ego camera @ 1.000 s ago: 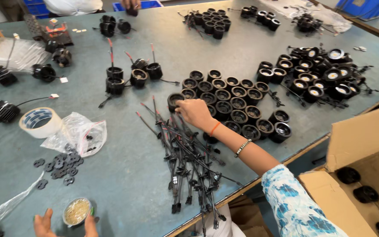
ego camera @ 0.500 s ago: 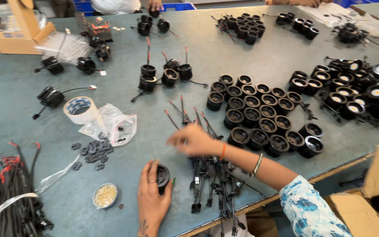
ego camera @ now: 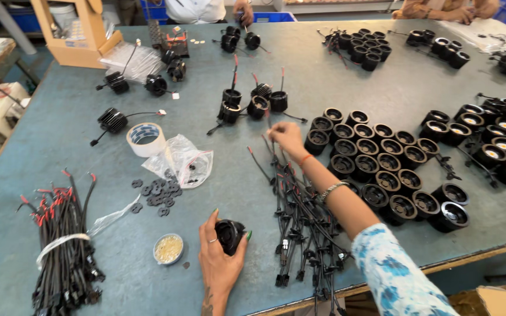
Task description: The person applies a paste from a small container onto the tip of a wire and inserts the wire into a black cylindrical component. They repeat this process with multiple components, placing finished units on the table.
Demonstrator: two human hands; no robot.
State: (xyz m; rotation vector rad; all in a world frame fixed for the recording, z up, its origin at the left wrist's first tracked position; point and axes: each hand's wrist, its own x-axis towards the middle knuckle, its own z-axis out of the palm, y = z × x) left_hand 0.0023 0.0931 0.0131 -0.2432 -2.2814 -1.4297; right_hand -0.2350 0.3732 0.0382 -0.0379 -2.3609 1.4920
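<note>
My left hand [ego camera: 221, 257] rests on the blue-grey table [ego camera: 382, 93] near its front edge, its fingers wrapped around a black round housing [ego camera: 228, 234]. My right hand [ego camera: 286, 139] reaches forward over the far end of a pile of black cables with red tips [ego camera: 300, 222], fingers pinched on one thin cable. Right of that hand stand several black round housings in rows [ego camera: 393, 164].
A bundle of tied black cables [ego camera: 62, 240] lies at front left. A small tin of brass screws [ego camera: 168, 248], black washers [ego camera: 153, 193], a clear plastic bag [ego camera: 180, 161] and a tape roll [ego camera: 146, 139] sit left of centre. A cardboard box [ego camera: 77, 32] and other people's hands [ego camera: 244, 10] are at the far edge.
The view has shifted left. My left hand now grips the housing on the table. My right hand has moved farther forward along the cable pile.
</note>
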